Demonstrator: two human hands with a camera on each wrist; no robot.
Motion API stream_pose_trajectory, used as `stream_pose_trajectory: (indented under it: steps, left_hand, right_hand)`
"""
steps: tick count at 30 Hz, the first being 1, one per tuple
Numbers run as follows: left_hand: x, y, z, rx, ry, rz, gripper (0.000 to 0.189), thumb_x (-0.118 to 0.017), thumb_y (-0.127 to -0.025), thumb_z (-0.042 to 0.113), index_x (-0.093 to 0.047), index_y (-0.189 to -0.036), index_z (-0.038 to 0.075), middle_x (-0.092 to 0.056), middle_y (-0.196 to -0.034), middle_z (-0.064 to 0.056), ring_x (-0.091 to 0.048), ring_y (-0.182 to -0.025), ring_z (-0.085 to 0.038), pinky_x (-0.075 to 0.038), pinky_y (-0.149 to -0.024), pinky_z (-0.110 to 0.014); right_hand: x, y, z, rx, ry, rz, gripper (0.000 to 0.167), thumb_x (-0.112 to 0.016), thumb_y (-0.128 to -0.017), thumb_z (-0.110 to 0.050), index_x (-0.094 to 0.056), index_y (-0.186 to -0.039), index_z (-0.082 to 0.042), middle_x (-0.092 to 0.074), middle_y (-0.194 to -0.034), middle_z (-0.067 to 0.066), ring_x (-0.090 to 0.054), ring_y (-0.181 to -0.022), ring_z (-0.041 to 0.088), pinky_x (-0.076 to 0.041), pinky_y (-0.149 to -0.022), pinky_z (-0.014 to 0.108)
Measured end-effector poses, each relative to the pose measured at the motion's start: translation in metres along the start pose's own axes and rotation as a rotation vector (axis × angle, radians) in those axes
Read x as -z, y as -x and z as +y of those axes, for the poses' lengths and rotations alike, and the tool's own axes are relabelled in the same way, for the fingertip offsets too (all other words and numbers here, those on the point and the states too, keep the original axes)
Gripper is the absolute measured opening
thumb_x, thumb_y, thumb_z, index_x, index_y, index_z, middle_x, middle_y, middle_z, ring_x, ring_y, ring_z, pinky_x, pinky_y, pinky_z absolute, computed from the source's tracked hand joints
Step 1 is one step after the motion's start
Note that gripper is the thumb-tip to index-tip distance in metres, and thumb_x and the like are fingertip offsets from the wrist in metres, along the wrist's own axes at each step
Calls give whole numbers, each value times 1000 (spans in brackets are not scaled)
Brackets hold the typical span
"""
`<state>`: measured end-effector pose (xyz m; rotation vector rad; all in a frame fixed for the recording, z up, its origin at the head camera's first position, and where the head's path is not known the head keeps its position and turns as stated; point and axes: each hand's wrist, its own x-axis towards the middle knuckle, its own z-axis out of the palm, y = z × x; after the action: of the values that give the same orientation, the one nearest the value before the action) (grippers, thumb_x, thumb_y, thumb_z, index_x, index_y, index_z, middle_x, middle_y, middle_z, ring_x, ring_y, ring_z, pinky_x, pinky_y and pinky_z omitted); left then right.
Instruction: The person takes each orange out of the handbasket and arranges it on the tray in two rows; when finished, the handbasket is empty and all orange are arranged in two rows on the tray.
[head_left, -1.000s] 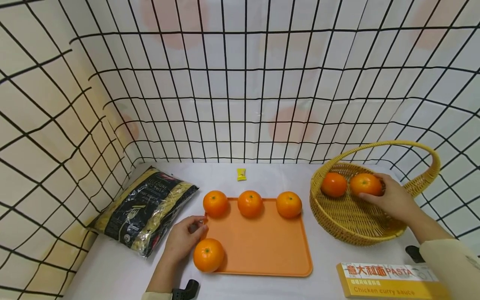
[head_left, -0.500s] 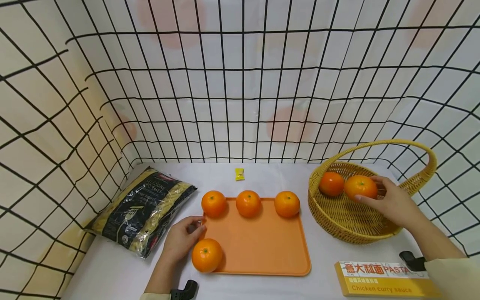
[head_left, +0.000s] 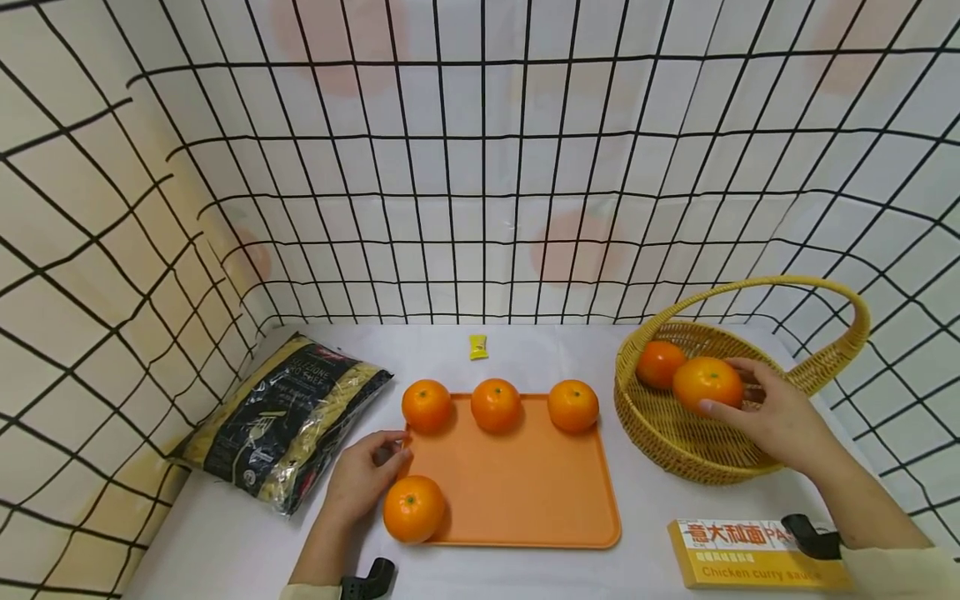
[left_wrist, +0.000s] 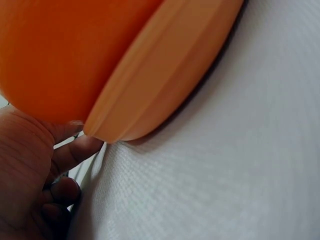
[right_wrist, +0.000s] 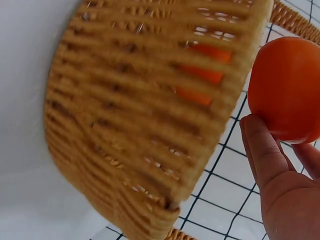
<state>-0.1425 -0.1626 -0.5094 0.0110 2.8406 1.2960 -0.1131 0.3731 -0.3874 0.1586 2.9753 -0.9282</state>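
My right hand (head_left: pixel 776 417) holds an orange (head_left: pixel 708 384) between thumb and fingers, over the wicker basket (head_left: pixel 675 457). In the right wrist view the held orange (right_wrist: pixel 290 90) shows above the basket's rim, and another orange (right_wrist: pixel 205 70) glows through the weave. That second orange (head_left: pixel 660 364) lies inside the basket at the left. My left hand (head_left: pixel 362 477) is at the left edge of the orange tray (head_left: pixel 525 492); the left wrist view shows its thumb and finger pinching the tray rim (left_wrist: pixel 150 80). Three oranges line the tray's far edge, including a middle orange (head_left: pixel 496 406); another orange (head_left: pixel 414 509) sits at its near left corner.
A black and gold bag of pasta (head_left: pixel 281 421) lies on the left. A small yellow packet (head_left: pixel 478 347) lies behind the tray. At the front right is a yellow and white pasta box (head_left: pixel 750 554), partly covered by the right wrist. Black wire grid (head_left: pixel 483 192) surrounds the table.
My right hand has lifted the orange and brought it left and toward me, away from the orange beside it in the basket. The left hand stays at the tray.
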Motion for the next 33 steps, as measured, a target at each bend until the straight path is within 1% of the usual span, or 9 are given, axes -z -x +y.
stream_pose_trajectory:
  steps: [6, 11, 16, 21, 24, 30, 33]
  left_hand:
    - [0, 0, -1, 1, -9, -2, 24, -77, -90, 26, -75, -115, 23, -67, -93, 6, -53, -79, -10, -42, -71, -25]
    - [1, 2, -2, -6, -10, 6, 25, -78, -90, 26, -75, -114, 23, -67, -93, 6, -53, -78, -10, -42, -71, -25]
    - [2, 3, -1, 1, -4, 7, 25, -78, -90, 26, -75, -114, 23, -67, -92, 6, -53, -78, -11, -41, -71, -24]
    - [2, 3, 0, 3, 1, 3, 24, -77, -90, 26, -75, -114, 22, -67, -93, 6, -53, -79, -11, -41, -71, -25]
    - [2, 3, 1, 3, 1, 1, 24, -77, -91, 26, -75, -114, 22, -66, -93, 6, -52, -79, -11, -41, -71, -25]
    - [2, 3, 2, 3, -1, -3, 24, -77, -91, 26, -75, -114, 22, -67, -93, 6, -52, -79, -11, -41, -71, -25]
    - [2, 2, 2, 1, -2, -5, 24, -77, -91, 26, -75, -114, 22, -67, -93, 6, -52, -79, -11, -41, -70, -25]
  right_hand:
    - [-6, 6, -10, 36, 11, 17, 95, -72, -90, -55, -28, -157, -3, -45, -144, 36, -50, -126, 55, -50, -94, 66]
    - [-8, 9, -15, 52, 11, 3, 95, -73, -89, -54, -29, -157, -4, -45, -144, 35, -51, -125, 54, -51, -93, 64]
    - [-10, 13, -21, 86, 4, -9, 92, -76, -89, -50, -33, -155, -4, -46, -145, 32, -54, -124, 53, -52, -93, 62]
    - [-14, 20, -31, 103, -12, -34, 91, -78, -87, -50, -35, -154, -6, -47, -145, 31, -57, -124, 54, -56, -92, 55]
    - [-17, 25, -38, 113, -19, -51, 91, -78, -86, -50, -35, -154, -8, -46, -146, 30, -57, -124, 55, -56, -91, 52]
    - [-23, 32, -53, 175, -58, -53, 82, -80, -87, -46, -40, -152, -14, -49, -146, 26, -60, -122, 53, -57, -90, 56]
    - [-27, 35, -61, 189, -100, -60, 80, -80, -87, -45, -42, -151, -17, -50, -147, 24, -62, -122, 50, -57, -90, 52]
